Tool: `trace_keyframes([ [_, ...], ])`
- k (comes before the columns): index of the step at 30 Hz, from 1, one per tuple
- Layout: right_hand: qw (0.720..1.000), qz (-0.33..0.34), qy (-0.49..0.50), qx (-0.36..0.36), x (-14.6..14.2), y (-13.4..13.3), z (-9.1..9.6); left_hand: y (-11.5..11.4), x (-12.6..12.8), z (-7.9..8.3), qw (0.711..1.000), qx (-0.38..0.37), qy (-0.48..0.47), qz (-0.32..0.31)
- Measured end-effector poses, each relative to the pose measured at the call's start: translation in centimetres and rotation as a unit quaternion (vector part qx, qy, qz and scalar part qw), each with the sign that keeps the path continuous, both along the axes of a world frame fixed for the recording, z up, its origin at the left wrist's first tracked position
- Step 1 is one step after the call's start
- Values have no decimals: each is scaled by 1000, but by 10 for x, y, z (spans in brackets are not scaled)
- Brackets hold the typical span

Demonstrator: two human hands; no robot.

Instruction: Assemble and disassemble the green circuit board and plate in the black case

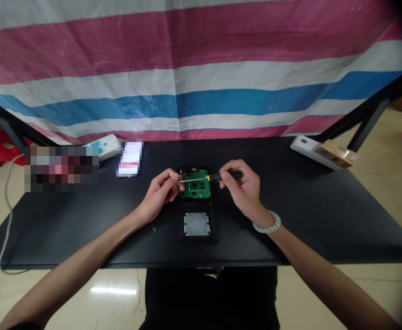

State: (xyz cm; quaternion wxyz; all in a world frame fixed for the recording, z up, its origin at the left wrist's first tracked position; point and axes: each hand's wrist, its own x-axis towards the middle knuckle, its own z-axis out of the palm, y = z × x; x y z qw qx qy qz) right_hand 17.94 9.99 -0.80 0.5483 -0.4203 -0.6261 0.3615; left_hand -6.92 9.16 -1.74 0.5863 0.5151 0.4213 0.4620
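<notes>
My right hand (240,183) is closed around the dark handle of a screwdriver (216,177), whose thin shaft points left across a green circuit board (197,190). The fingers of my left hand (161,190) are pinched together at the screwdriver's tip; whether a small screw is between them is too small to tell. The board sits in a black housing. Nearer to me lies a black cover with a silver metal plate (196,224). A few tiny screws (154,229) lie to the left of that cover.
A lit phone (130,158) lies at the back left beside a white power strip (106,146) and a blurred-out area. At the back right are another white power strip (307,145) and a small brown box (338,153). A striped sheet (201,107) hangs behind the black table (94,201).
</notes>
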Motion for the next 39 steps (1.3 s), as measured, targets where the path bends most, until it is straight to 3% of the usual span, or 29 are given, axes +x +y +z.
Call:
trace_keyframes([
  [10,996,-37,10,78,2,7,-11,-1,0,0,999,-8,-36,1],
  [39,996,-35,-9,80,-1,2,-12,-1,2,-2,999,-7,-31,25],
])
